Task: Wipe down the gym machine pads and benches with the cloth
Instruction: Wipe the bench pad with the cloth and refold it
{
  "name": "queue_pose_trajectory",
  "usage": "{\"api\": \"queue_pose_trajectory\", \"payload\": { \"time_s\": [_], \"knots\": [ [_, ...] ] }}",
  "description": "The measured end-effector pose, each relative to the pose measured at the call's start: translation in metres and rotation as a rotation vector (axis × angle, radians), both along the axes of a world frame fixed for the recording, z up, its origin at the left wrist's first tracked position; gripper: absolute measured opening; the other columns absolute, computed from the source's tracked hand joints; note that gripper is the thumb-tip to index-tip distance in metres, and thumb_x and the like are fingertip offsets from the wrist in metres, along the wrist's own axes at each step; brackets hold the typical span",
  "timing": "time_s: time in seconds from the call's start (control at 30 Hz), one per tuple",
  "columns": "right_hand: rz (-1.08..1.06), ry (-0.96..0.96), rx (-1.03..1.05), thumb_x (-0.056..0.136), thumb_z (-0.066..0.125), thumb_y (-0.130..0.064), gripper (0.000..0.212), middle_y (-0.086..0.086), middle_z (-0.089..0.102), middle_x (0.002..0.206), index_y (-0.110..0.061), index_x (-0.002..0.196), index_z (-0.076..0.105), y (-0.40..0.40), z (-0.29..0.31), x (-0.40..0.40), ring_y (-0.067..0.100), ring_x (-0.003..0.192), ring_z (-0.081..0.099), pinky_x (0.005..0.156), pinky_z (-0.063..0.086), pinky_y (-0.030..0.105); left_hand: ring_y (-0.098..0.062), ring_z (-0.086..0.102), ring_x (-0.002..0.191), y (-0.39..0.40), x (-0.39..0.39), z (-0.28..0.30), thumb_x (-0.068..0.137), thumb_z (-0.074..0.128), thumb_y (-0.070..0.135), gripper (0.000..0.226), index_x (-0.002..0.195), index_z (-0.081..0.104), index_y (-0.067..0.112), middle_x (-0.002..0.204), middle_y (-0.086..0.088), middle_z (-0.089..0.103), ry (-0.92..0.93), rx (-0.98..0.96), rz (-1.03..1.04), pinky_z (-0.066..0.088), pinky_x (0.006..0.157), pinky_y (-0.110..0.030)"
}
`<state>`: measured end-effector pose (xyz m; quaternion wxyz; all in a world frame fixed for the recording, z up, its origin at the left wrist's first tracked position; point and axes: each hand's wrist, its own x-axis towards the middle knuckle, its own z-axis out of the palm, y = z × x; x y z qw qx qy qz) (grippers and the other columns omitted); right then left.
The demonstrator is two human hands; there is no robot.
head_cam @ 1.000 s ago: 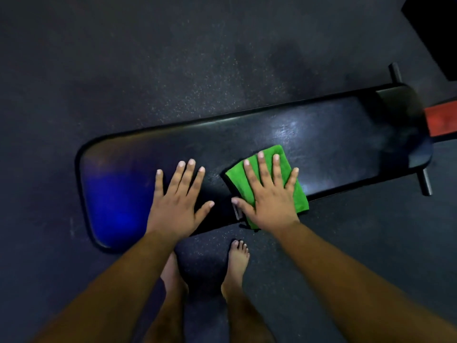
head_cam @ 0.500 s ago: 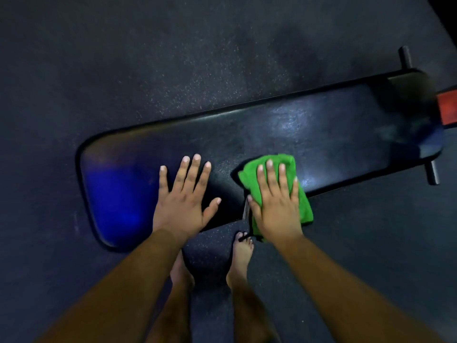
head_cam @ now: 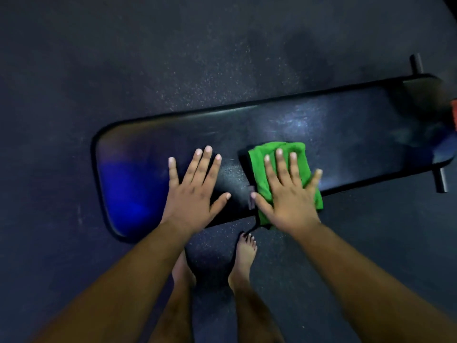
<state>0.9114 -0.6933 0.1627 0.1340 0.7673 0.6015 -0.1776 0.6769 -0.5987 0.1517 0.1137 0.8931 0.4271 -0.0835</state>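
Note:
A long black padded bench (head_cam: 346,134) runs from lower left to upper right across the dark floor. A folded green cloth (head_cam: 286,147) lies on its near edge, partly hanging over it. My right hand (head_cam: 288,194) presses flat on the cloth with fingers spread and straight. To the left of it, my left hand (head_cam: 194,191) rests flat on the bare pad, fingers spread. A gap of bare pad separates the two hands.
Dark speckled rubber floor (head_cam: 173,58) surrounds the bench. Metal foot bars (head_cam: 441,180) stick out at the bench's right end, beside a red part (head_cam: 454,115) at the frame edge. My bare feet (head_cam: 244,253) stand just in front of the bench.
The right hand and cloth slid toward the near edge half a second ago, then pushed slightly back onto the pad. The left hand stayed planted.

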Motion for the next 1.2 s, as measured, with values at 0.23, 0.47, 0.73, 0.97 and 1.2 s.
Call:
{"api": "queue_pose_trajectory", "payload": {
  "time_s": [0.23, 0.47, 0.73, 0.97, 1.2],
  "knots": [
    [-0.073, 0.021, 0.055, 0.095, 0.022, -0.077, 0.08, 0.012, -0.011, 0.17, -0.04, 0.161, -0.002, 0.043, -0.013, -0.017, 0.056, 0.151, -0.005, 0.116, 0.005, 0.076, -0.024, 0.004, 0.158, 0.01, -0.058, -0.005, 0.097, 0.03, 0.068, 0.085, 0.163, 0.014, 0.018, 0.171, -0.006, 0.005, 0.027, 0.025, 0.123, 0.001, 0.117, -0.073],
    [-0.165, 0.057, 0.158, 0.101, 0.025, -0.065, 0.069, 0.006, -0.008, 0.171, -0.04, 0.162, 0.004, 0.134, -0.012, -0.029, 0.048, 0.154, -0.002, 0.121, 0.007, 0.068, -0.025, 0.002, 0.158, 0.015, -0.054, -0.002, 0.096, 0.03, 0.069, 0.086, 0.163, 0.011, 0.019, 0.171, -0.006, 0.002, 0.048, 0.014, 0.113, 0.003, 0.118, -0.072],
    [-0.017, 0.149, 0.095, 0.101, 0.032, -0.06, 0.071, 0.002, 0.002, 0.172, -0.033, 0.163, 0.011, 0.016, -0.006, -0.082, 0.043, 0.155, 0.007, 0.121, 0.015, 0.066, -0.025, 0.002, 0.158, 0.012, -0.054, -0.006, 0.096, 0.033, 0.069, 0.087, 0.163, 0.011, 0.018, 0.172, -0.006, 0.003, 0.032, -0.003, 0.1, 0.003, 0.118, -0.072],
    [-0.133, 0.082, 0.202, 0.102, 0.022, -0.061, 0.068, -0.001, -0.005, 0.172, -0.035, 0.163, 0.004, 0.161, -0.022, -0.084, 0.041, 0.156, -0.002, 0.123, 0.008, 0.063, -0.023, -0.002, 0.158, 0.014, -0.056, -0.006, 0.096, 0.026, 0.069, 0.088, 0.163, 0.007, 0.015, 0.172, -0.006, -0.001, 0.026, 0.029, 0.101, 0.001, 0.118, -0.072],
    [0.071, 0.154, 0.103, 0.101, 0.032, -0.057, 0.072, 0.0, 0.0, 0.172, -0.032, 0.163, 0.007, 0.015, -0.001, -0.125, 0.042, 0.155, 0.006, 0.12, 0.02, 0.063, -0.022, 0.006, 0.158, 0.015, -0.118, -0.003, 0.096, 0.038, 0.061, 0.085, 0.162, 0.016, 0.013, 0.171, -0.006, 0.007, 0.009, 0.039, 0.272, -0.001, 0.117, -0.074]
  ]
}}
